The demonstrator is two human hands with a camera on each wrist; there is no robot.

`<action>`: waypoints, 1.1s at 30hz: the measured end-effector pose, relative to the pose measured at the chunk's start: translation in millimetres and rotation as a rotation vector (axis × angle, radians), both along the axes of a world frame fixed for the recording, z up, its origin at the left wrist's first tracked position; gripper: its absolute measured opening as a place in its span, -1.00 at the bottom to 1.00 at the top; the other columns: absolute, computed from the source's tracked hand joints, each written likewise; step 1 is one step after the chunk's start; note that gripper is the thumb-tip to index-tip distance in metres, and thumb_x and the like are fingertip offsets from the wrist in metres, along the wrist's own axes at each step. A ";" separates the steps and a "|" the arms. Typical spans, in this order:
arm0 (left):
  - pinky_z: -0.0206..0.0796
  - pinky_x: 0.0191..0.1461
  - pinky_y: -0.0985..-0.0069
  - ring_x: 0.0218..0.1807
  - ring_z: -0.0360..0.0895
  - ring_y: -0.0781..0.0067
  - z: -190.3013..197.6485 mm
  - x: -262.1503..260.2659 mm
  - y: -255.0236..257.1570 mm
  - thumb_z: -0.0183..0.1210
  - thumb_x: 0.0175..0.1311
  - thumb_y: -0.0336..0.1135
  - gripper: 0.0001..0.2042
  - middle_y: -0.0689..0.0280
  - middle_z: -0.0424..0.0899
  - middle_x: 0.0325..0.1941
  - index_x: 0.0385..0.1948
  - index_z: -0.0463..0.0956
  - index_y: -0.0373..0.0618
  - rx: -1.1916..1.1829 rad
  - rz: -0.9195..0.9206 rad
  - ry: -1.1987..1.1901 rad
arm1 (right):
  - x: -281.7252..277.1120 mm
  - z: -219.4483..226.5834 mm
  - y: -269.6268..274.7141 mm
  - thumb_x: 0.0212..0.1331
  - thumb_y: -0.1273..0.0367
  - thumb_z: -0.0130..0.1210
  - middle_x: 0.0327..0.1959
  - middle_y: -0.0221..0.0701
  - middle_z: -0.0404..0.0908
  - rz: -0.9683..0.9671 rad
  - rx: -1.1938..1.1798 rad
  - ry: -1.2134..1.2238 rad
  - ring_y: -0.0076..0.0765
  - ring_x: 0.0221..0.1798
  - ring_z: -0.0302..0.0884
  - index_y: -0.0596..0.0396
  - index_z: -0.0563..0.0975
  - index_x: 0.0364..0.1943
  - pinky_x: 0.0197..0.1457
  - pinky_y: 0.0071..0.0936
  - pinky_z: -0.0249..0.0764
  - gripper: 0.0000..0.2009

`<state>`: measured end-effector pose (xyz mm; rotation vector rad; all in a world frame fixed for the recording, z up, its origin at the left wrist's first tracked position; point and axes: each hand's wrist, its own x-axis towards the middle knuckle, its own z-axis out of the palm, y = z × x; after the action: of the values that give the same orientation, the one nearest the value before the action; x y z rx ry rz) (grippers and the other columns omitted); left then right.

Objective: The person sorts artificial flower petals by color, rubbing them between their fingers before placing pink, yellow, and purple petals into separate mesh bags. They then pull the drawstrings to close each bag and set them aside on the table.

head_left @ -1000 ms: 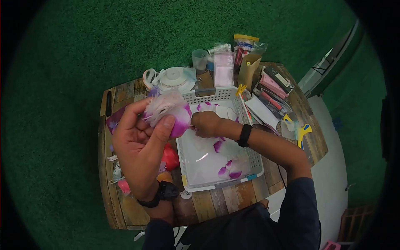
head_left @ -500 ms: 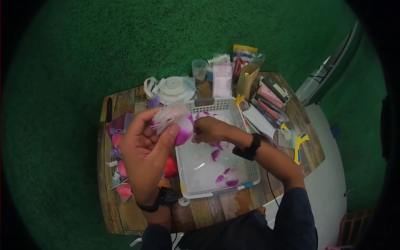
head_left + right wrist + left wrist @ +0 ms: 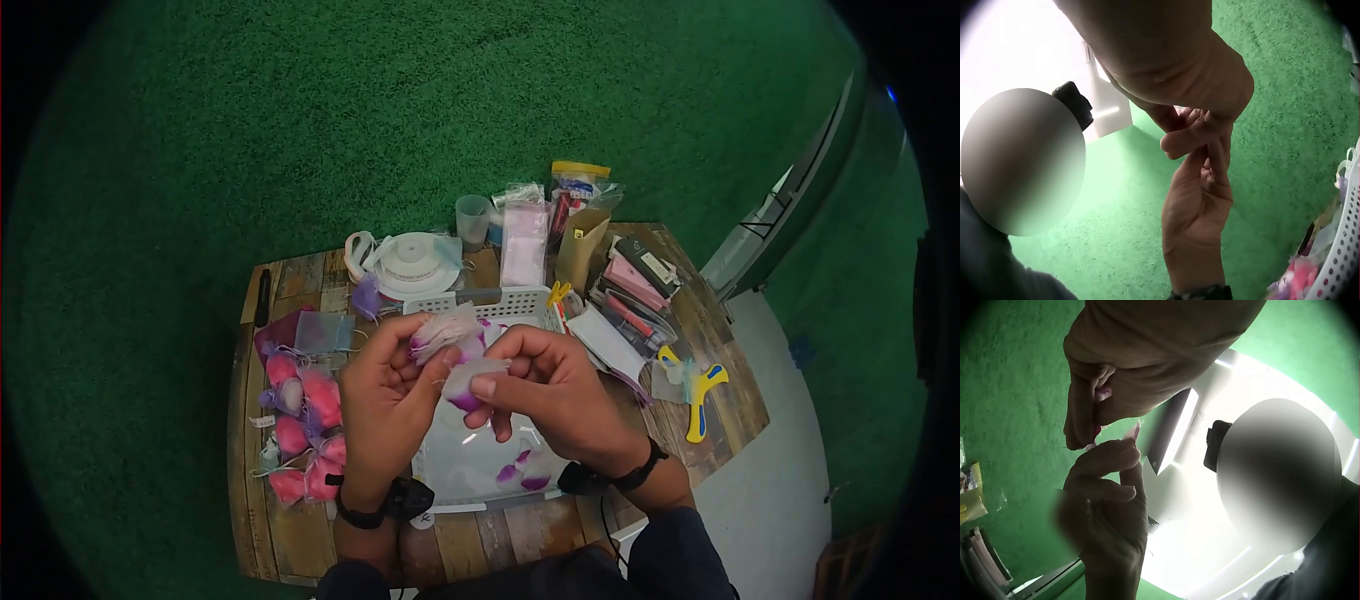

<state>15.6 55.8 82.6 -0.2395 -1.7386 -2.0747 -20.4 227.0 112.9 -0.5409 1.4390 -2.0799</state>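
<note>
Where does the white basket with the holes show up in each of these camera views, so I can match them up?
Head: the white basket is around and below the middle, partly hidden.
Left wrist: not in the picture.
Right wrist: the white basket is at the lower right edge, cut off by the frame.
Shared landmark: the green turf, visible in all three views.

Three views set about the white basket (image 3: pixel 510 298).
The head view looked steeply down from the basket's near side, farthest off, spanning the tabletop (image 3: pixel 470 537). Both wrist views, much closer, faced across the left hand (image 3: pixel 392 410) and right hand (image 3: pixel 568 402) toward the person's head (image 3: pixel 1279 478); the right also shared the basket's perforated side with the head view.
</note>
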 end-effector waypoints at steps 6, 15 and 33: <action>0.49 0.02 0.59 0.00 0.62 0.46 -2.3 3.1 0.4 0.12 0.29 -0.64 -0.69 0.12 0.65 -0.03 0.07 0.39 -0.34 -0.043 -0.026 0.028 | -6.5 -6.2 -4.2 0.26 0.43 0.21 -0.39 -0.31 0.69 -0.043 0.047 0.039 -0.55 -0.47 0.65 0.22 0.52 -0.22 -0.58 -0.69 0.46 -0.85; 0.48 -0.01 0.62 -0.03 0.60 0.54 6.4 10.4 -6.7 0.15 0.33 -0.55 -0.69 0.15 0.67 -0.08 0.07 0.38 -0.37 -0.048 -0.054 -0.019 | -5.8 -7.3 -7.1 0.25 0.42 0.23 -0.54 -0.39 0.66 -0.162 0.137 0.085 -0.61 -0.59 0.59 0.20 0.54 -0.32 -0.63 -0.72 0.42 -0.87; 0.51 -0.08 0.61 -0.12 0.63 0.54 7.5 8.4 -14.1 0.19 0.31 -0.53 -0.69 0.14 0.69 -0.12 0.05 0.40 -0.38 0.034 -0.113 -0.068 | 2.1 -9.8 -1.6 0.28 0.42 0.19 -0.41 -0.38 0.66 -0.147 0.141 0.281 -0.60 -0.42 0.63 0.22 0.51 -0.19 -0.47 -0.68 0.48 -0.85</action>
<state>23.9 41.6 90.1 -0.2652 -1.7649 -2.2145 -18.3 225.3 103.1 -0.7108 1.8191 -2.0541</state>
